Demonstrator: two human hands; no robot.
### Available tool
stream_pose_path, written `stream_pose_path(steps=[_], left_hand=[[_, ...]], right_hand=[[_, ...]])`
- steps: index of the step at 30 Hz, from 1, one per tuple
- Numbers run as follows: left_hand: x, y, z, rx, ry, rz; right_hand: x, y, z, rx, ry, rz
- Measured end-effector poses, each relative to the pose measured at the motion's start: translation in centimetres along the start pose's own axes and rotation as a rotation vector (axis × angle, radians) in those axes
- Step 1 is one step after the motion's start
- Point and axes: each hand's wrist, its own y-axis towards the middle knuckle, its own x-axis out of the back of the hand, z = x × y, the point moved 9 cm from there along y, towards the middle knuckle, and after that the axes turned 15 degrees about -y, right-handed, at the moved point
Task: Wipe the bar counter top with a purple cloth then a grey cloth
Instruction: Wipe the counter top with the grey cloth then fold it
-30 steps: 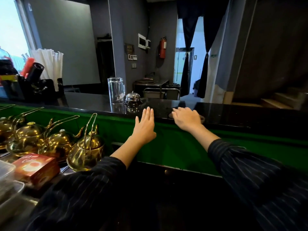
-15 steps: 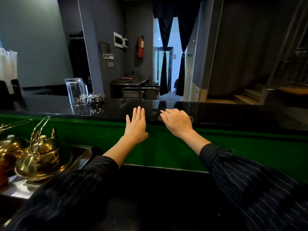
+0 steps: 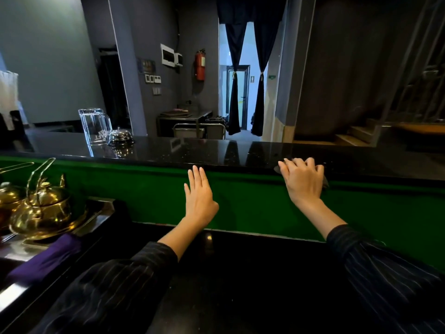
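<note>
The black glossy bar counter top [image 3: 216, 150] runs across the view above a green front panel. My right hand [image 3: 304, 180] presses flat on a dark grey cloth [image 3: 325, 183] at the counter's near edge; only the cloth's corners show around the fingers. My left hand [image 3: 199, 200] is open, fingers together, held flat against the green panel just below the counter edge, holding nothing. A purple cloth [image 3: 45, 257] lies folded on the lower work surface at the left, beside the gold kettles.
An upturned glass pitcher [image 3: 95, 126] and a chrome call bell [image 3: 120, 136] stand on the counter at the left. Gold kettles [image 3: 43, 210] sit on a metal tray at lower left. A dark lower counter [image 3: 240, 273] lies under my arms.
My right hand has slid the grey cloth to the right along the counter edge. My left hand has dropped from the counter edge onto the green panel. The view has shifted right.
</note>
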Motion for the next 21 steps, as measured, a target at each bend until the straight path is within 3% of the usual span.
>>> stream_pose_path(steps=[4, 7, 8, 10, 14, 16, 21], left_hand=[[-3.5, -2.7, -0.7, 0.182, -0.34, 0.12], [-6.9, -6.1, -3.3, 0.548, -1.134, 0.439], [-7.1, -6.7, -4.2, 0.605, -1.358, 0.476], [-6.2, -6.6, -4.0, 0.62, -1.569, 0.431], [-2.0, -6.7, 0.9, 0.604, -1.497, 0.22], [-0.2, -7.1, 4.5, 0.644, -1.471, 0.157], [6.2, -8.1, 10.6, 0.651, -1.324, 0.203]], right_hand=[[3.0, -4.1, 1.8, -0.097, 0.21, -0.083], [3.8, -7.1, 5.9, -0.095, 0.334, -0.018], [3.8, -7.9, 7.6, -0.077, 0.366, 0.016], [3.8, -9.4, 11.0, -0.032, 0.45, 0.082], [3.0, -11.2, 16.8, -0.021, 0.815, 0.322], [2.8, -11.6, 19.7, 0.034, 0.887, 0.459], [3.5, -12.5, 25.6, 0.021, 1.055, 0.796]])
